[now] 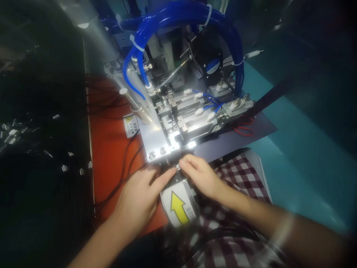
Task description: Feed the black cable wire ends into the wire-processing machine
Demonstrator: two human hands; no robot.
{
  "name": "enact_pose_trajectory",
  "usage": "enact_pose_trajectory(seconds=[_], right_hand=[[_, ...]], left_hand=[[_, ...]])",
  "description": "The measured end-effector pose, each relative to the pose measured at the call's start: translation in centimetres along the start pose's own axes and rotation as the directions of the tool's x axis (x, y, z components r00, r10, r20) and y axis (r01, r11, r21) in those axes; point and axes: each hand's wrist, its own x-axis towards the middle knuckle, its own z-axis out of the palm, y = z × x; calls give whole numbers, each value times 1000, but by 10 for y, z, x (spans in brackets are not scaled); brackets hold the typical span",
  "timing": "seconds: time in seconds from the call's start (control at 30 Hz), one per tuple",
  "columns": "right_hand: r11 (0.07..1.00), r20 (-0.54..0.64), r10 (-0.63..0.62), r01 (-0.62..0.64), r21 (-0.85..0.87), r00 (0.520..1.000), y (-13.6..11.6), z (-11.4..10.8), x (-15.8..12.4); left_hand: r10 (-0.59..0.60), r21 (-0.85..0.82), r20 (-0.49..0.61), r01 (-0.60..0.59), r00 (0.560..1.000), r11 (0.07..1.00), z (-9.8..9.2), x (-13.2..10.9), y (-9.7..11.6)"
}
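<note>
At the front edge of the machine's metal plate [153, 139], my two hands come together over a small shiny part [177, 167]. My right hand [202, 176] is closed, thumb and forefinger pinched at the part's right side. From the left, my left hand [141, 193] reaches its thumb tip to the same part. Its other fingers curl in by the plate's edge, partly hidden, and what they hold cannot be made out. Just below the fingertips lies a white label with a yellow arrow [180, 208], pointing towards the machine.
Behind the plate stand small pneumatic cylinders [200, 123] and a thick blue hose bundle [189, 15]. Black cables [122, 175] cross the orange surface [104, 152] beside a warning label [131, 125]. Loose shiny pieces [11, 134] lie in the dark area at left.
</note>
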Motion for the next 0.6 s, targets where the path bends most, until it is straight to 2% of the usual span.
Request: enact_pose_trajectory(seconds=[0.17,0.33,0.43,0.53,0.6], right_hand=[[987,-4,-37,38,158,999,5,6,3],[961,24,133,-135,240,991,6,-3,4],[949,-13,131,-121,291,991,4,-7,-1],[936,11,103,-101,338,995,-1,-5,-7],[922,6,128,-121,369,992,-3,-2,-8]], left_hand=[[-5,9,-7,5,1000,1000,1,-1,-1],[-11,5,20,11,1000,1000,1,-3,-1],[-8,9,10,8,1000,1000,1,-3,-2],[-7,13,1,7,1000,1000,1,-3,-2],[-14,7,-4,14,1000,1000,2,-4,-2]])
